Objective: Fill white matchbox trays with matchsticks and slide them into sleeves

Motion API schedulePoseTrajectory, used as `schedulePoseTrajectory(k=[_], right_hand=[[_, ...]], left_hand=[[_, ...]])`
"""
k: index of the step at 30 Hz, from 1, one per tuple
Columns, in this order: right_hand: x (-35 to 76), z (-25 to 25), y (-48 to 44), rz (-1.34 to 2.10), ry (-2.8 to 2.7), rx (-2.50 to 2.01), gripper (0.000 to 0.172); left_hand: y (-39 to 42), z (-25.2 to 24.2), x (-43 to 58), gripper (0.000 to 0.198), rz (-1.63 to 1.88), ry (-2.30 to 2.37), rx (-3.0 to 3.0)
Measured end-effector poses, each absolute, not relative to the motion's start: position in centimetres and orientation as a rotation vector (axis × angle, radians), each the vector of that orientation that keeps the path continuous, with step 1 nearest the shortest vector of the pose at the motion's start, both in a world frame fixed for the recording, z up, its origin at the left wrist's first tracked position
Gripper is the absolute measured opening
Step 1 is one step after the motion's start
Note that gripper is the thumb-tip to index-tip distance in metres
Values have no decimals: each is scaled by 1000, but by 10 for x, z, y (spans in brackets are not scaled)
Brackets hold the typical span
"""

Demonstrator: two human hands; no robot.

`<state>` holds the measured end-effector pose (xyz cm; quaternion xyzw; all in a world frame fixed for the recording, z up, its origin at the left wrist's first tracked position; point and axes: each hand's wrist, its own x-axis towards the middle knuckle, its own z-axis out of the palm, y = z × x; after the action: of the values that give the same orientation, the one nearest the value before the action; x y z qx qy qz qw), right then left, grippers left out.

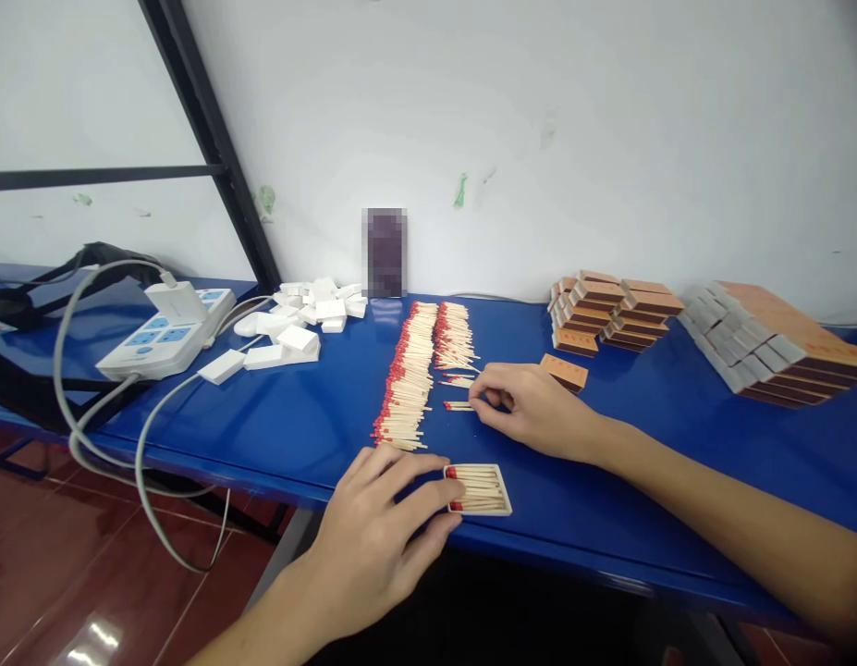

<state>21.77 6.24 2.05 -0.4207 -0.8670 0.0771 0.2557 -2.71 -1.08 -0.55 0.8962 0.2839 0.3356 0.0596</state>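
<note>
Near the table's front edge, my left hand (379, 527) grips the left end of a small white matchbox tray (504, 488). Red-tipped matches (480, 487) lie side by side in this tray, and one fingertip rests over their heads. My right hand (515, 402) is closed in a pinch at the tail ends of a few loose matches (458, 405) on the table. Behind those fingers are a few more stray matches (457, 380). A long row of matches (409, 379) lies to the left, with a shorter pile (454, 335) beside it.
Closed matchboxes (587, 305) are stacked at the back right, with a single box (565, 372) by my right wrist. A larger matchbox stack (781, 342) stands far right. White trays (324, 305), a power strip (168, 333) and cables are left. A dark pixelated object (385, 252) leans on the wall.
</note>
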Motion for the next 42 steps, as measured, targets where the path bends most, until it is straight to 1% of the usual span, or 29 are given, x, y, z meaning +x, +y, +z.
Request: schedulePoseTrajectory(k=[6, 13, 17, 25, 32, 42], right_hand=[[218, 20, 64, 272, -2296, -1186, 11], [220, 22, 65, 184, -2265, -1252, 17], [221, 21, 69, 116, -2246, -1295, 16], [216, 20, 72, 147, -2265, -1274, 20], [216, 22, 68, 159, -2335, -1211, 30], [223, 16, 73, 131, -2252, -1251, 21]], left_hand=[[-12, -5, -28, 17, 1014, 860, 2715], [-12, -6, -28, 20, 1014, 866, 2715], [-11, -5, -27, 22, 1009, 869, 2717], [-12, -4, -27, 19, 1031, 867, 2727], [-12, -5, -27, 19, 1019, 866, 2721], [-11, -4, -26, 18, 1021, 869, 2723]])
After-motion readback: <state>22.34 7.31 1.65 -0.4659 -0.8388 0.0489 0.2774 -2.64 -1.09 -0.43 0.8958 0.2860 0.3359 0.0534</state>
